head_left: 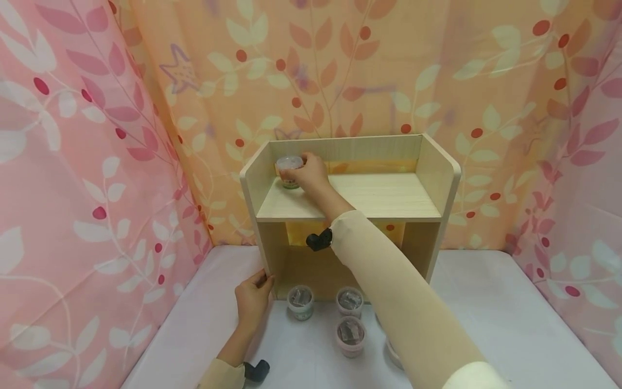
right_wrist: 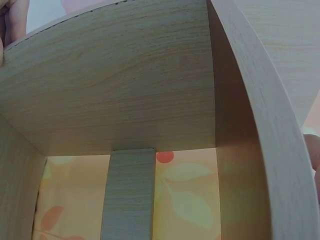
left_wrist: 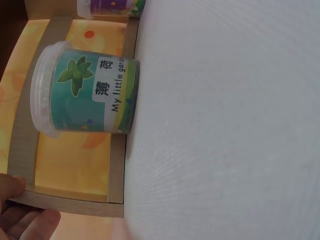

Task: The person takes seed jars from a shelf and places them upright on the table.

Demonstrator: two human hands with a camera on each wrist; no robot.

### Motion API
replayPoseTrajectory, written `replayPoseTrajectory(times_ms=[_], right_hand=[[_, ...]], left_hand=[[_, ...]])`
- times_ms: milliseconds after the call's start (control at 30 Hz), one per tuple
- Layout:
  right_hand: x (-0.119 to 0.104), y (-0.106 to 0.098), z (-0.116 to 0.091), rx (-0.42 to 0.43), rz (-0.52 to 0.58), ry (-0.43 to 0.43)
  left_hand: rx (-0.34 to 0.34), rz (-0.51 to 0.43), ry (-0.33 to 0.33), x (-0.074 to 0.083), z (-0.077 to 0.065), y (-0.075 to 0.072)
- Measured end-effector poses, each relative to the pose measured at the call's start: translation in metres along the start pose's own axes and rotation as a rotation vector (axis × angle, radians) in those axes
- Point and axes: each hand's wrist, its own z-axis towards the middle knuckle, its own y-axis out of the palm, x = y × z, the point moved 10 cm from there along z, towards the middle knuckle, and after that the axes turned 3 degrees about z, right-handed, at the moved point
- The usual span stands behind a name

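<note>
My right hand (head_left: 315, 175) grips a small clear-lidded tub (head_left: 289, 163) at the left end of the top shelf of a pale wooden desk shelf (head_left: 384, 197), its base right at the board. Low on the left, my left hand (head_left: 252, 300) pinches the front edge of the shelf's side panel, thumb on one face and fingers on the other in the left wrist view. Beside it a tub with a teal mint-leaf label (left_wrist: 82, 95) stands upright in front of the lower compartment. The right wrist view shows mostly the shelf's wooden boards (right_wrist: 125, 80); the held tub is hidden there.
Pink-labelled tubs (head_left: 350, 336) stand on the white table (head_left: 466, 324) before the shelf. Another tub (head_left: 393, 354) is partly hidden behind my right sleeve (head_left: 389, 281). Patterned curtains (head_left: 311, 65) hang behind and on both sides.
</note>
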Motion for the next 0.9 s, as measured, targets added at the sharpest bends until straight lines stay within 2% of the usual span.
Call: replayPoseTrajectory(times_ms=[233, 633, 900], right_hand=[[-0.001, -0.007, -0.006, 0.012, 0.025, -0.007], [-0.007, -0.018, -0.028, 0.003, 0.096, -0.035], [-0.019, -0.021, -0.056, -0.027, 0.180, -0.075]], left_hand=[[-0.001, -0.005, 0.011, 0.002, -0.001, 0.001], [0.004, 0.000, 0.024, 0.003, -0.003, -0.002], [0.001, -0.003, 0.018, 0.003, -0.003, -0.003]])
